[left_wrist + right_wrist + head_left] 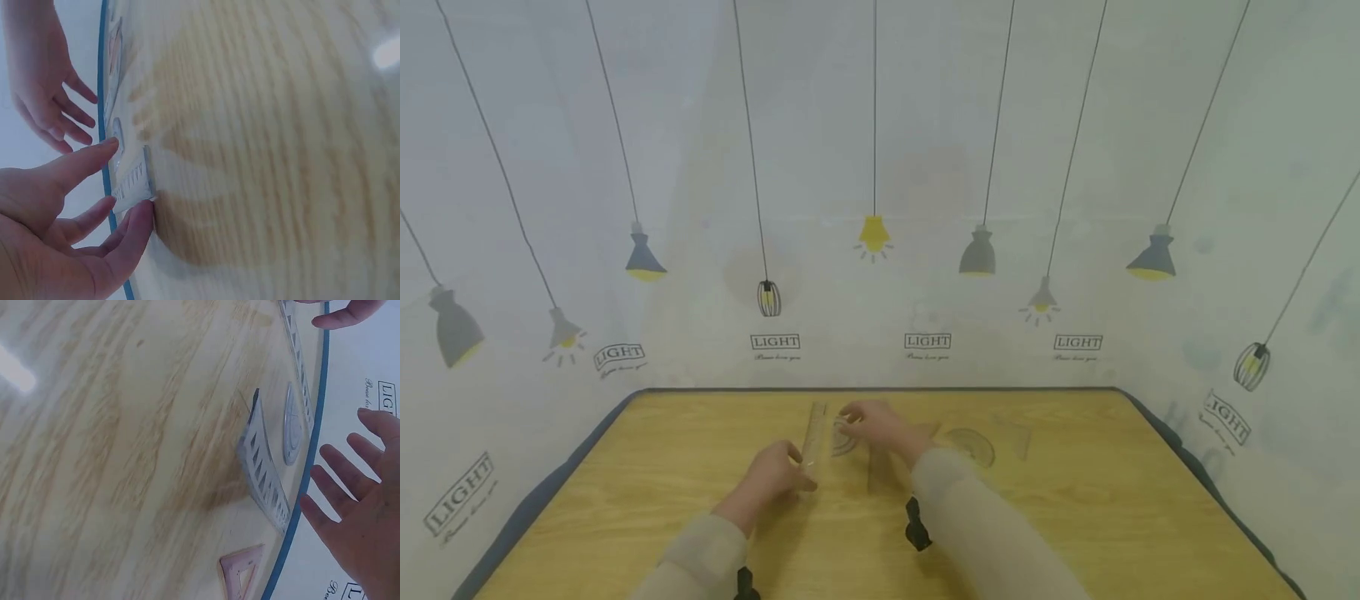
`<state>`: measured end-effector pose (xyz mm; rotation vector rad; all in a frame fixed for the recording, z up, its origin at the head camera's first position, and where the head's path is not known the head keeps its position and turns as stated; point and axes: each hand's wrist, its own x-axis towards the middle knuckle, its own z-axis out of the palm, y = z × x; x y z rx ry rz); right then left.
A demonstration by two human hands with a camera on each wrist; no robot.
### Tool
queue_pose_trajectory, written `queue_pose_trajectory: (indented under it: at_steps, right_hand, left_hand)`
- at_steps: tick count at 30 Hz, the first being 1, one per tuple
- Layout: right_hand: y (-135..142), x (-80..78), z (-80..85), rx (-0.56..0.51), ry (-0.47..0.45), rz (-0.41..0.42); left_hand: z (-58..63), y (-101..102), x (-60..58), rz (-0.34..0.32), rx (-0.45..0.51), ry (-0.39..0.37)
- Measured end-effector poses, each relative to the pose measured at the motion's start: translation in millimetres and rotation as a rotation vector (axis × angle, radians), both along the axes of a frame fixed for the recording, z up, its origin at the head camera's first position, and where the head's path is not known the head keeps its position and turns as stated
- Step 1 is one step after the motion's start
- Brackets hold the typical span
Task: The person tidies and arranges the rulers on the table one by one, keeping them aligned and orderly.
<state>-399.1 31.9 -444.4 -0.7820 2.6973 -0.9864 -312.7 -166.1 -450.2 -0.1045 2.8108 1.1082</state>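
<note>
A clear ruler (813,435) lies lengthwise on the table, with my left hand (772,473) at its near end. In the left wrist view a fingertip touches the ruler's end (134,186), while the thumb stays apart from it. My right hand (880,427) hovers over a clear protractor (844,439), partly covering it in the head view; its fingers (340,487) are spread and hold nothing. Beside the protractor lies a second clear strip (267,472) marked with a row of triangles. My right forearm partly hides this strip in the head view.
Farther right on the wooden table (1075,508) lie another clear protractor (972,447) and a clear set square (1017,435). A pinkish set square (232,575) shows in the right wrist view. Behind the table's dark back edge stands a wall covering (835,167) printed with lamps.
</note>
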Motion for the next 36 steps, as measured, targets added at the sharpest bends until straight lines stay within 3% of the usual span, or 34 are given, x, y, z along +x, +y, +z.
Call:
queue_pose_trajectory:
  at_steps: [15, 20, 28, 36]
  right_hand:
    - [-7.7, -22.5, -5.7, -0.034, -0.047, -0.048]
    - [-14.3, -26.1, -6.2, -0.025, -0.072, -0.079]
    - [-37.1, -33.3, -6.1, 0.087, -0.073, -0.020]
    - [-45.5, -36.8, -14.3, 0.159, -0.072, -0.026]
  left_hand:
    - [-3.2, 6.5, 3.7, -0.069, -0.177, 0.148]
    - [-3.0, 4.3, 4.0, -0.078, -0.204, 0.137]
    - [0.9, -0.7, 3.6, -0.091, -0.235, 0.096]
    - [-0.7, 3.5, 3.4, -0.112, -0.222, 0.056]
